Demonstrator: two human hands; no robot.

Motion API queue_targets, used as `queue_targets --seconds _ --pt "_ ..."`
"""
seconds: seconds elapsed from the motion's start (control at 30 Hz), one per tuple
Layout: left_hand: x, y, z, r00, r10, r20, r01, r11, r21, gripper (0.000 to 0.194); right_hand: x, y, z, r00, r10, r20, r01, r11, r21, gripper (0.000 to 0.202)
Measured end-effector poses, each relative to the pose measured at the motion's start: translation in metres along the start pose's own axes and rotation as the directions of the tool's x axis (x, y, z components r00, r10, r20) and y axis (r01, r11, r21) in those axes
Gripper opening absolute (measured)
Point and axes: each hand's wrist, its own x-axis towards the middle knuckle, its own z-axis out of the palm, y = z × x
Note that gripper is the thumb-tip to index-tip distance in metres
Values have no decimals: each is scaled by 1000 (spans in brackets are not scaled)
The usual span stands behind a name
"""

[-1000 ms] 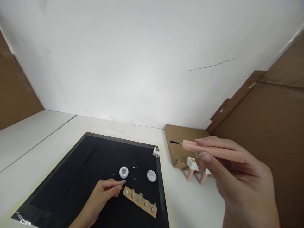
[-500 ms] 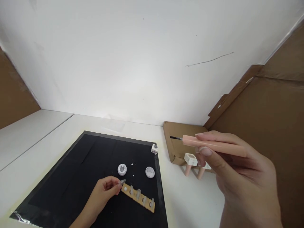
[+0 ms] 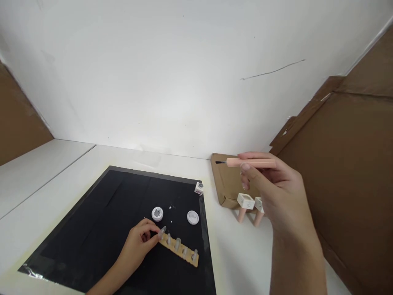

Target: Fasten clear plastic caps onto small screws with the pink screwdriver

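Note:
My right hand [image 3: 270,180] is raised over the right side, its fingers closed on a nail polish brush [image 3: 251,163] with a pink handle and dark bristles pointing left. Low at the mat's centre, my left hand [image 3: 139,241] pinches a clear false nail tip [image 3: 162,232]. That tip stands tilted over the left end of a tan display strip [image 3: 181,250], where several other clear nail tips stand in a row. Just behind the left hand is a small open white jar [image 3: 157,214] with grey stuff in it. A round white lid [image 3: 193,217] lies to the right.
A black mat [image 3: 98,229] covers much of the white table. At its far right corner sits a small white block-shaped bottle [image 3: 199,188]. Two pink bottles with white square tops [image 3: 246,200] stand beside a flat cardboard box [image 3: 225,180]. Cardboard walls [image 3: 353,164] close in the right side.
My left hand has brought the nail tip rightward onto the strip's left end, over its white spot, and turned it more upright. My right hand has moved farther away and left with the brush.

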Motion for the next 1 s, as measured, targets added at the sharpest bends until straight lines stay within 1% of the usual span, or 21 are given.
queue_targets --seconds 0.13,0.33,0.63,0.7,0.8,0.9,0.93,0.97,1.0 --pt "1 -3 0 1000 16 14 -16 1000 24 17 -1 1 2 1000 25 -14 -25 1000 1 12" --pt "2 1 -3 999 22 36 -23 999 25 15 -5 -8 5 994 109 21 -109 994 -6 17" --pt "0 2 -6 998 29 51 -33 997 63 14 -7 -10 6 990 132 49 -132 991 -8 20" --pt "-2 3 -7 999 27 43 -31 996 87 12 -8 -12 8 990 134 44 -134 991 -3 19" --pt "-8 4 -6 1000 26 -6 -25 991 130 10 -10 -12 9 989 139 42 -140 990 3 17" --pt "-20 0 0 996 51 -71 -34 975 219 3 -9 -9 8 988 142 56 -143 990 8 17" --pt "-25 -2 3 992 89 -89 -59 954 295 3 -9 -8 8 988 143 56 -144 990 9 17" --pt "-30 -5 7 986 139 -91 -95 921 377 10 -8 -7 8 988 143 55 -144 990 10 17" --pt "-34 -8 11 974 202 -102 -136 881 452 11 -7 -6 8 988 144 52 -145 989 10 17"
